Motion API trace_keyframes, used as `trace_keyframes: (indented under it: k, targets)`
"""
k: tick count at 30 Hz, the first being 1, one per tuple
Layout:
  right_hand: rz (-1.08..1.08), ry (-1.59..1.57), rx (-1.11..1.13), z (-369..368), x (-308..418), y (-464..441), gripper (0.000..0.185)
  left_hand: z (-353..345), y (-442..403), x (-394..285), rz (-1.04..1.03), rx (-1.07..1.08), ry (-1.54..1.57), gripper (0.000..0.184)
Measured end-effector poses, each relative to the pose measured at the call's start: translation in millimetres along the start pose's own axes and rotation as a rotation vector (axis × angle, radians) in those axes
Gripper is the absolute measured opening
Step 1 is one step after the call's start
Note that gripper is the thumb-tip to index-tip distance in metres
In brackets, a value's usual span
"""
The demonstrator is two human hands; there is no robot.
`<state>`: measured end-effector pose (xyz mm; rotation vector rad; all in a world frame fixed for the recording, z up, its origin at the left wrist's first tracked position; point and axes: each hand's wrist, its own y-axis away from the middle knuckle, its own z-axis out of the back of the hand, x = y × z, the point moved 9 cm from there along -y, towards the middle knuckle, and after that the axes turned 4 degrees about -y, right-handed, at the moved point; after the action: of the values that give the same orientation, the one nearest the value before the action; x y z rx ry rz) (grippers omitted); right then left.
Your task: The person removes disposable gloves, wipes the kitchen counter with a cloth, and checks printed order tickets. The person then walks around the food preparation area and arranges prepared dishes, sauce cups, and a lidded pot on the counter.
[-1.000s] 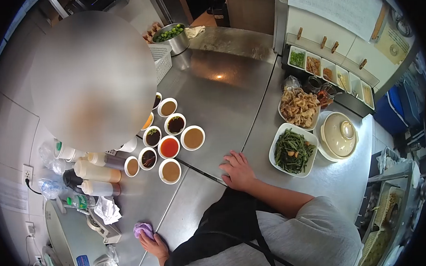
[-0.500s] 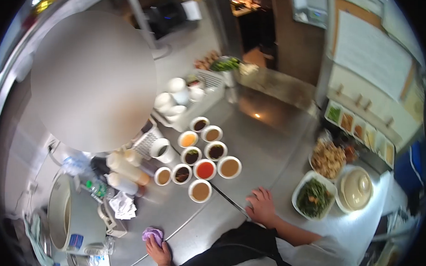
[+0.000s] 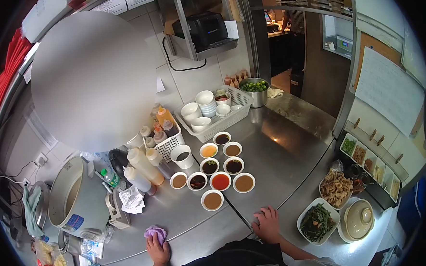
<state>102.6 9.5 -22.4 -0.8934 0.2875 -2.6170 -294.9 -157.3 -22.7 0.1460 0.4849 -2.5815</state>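
Purple cloth [image 3: 155, 233] bunched on near-left bench [image 3: 189, 226], under fingers of my left hand [image 3: 158, 252]; can't tell if that grip is clenched or just pressing. My right hand [image 3: 267, 224] rests on near bench, right of cloth, fingers spread, grip unclosed. Sauce cups [image 3: 220, 181] grouped farther off, between hands. White dish [image 3: 302, 230] of greens right of right hand, lidded pot [image 3: 357, 229] just beside it. Big metal pot [image 3: 89, 207] left of cloth.

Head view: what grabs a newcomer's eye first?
The bright red sauce, amid the small white bowls on the steel counter. Then the purple cloth in the left hand, lower left of centre, and the cream lidded pot at lower right, beside the green vegetables.
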Motion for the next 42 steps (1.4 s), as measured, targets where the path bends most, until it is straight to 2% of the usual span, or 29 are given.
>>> trace_keyframes:
  k: [19,22,26,34,38,42]
  targets:
    - [0.024,0.02,-0.007,-0.3,1.1,1.0,0.032,-0.5,0.6,2.1,-0.011,-0.037,-0.006,0.059]
    - [0.058,0.043,-0.063,8.1,8.5,0.0,0.031,2.4,0.1,-0.8,-0.016,-0.04,-0.004,0.059]
    - [0.046,0.038,0.012,-1.3,3.5,-1.5,0.035,2.3,-0.2,0.4,-0.005,-0.056,-0.015,0.06]
    - [-0.044,0.021,-0.002,2.8,-4.0,14.6,0.032,-6.8,3.3,-5.1,-0.144,-0.022,-0.017,0.055]
    - [-0.034,0.019,0.038,0.1,-3.4,0.6,0.032,-4.9,-0.8,-2.3,-0.114,-0.066,-0.002,0.059]
    - [0.009,0.011,-0.013,4.6,-0.2,-1.2,0.03,-5.3,-1.6,-1.1,-0.072,-0.055,0.002,0.061]
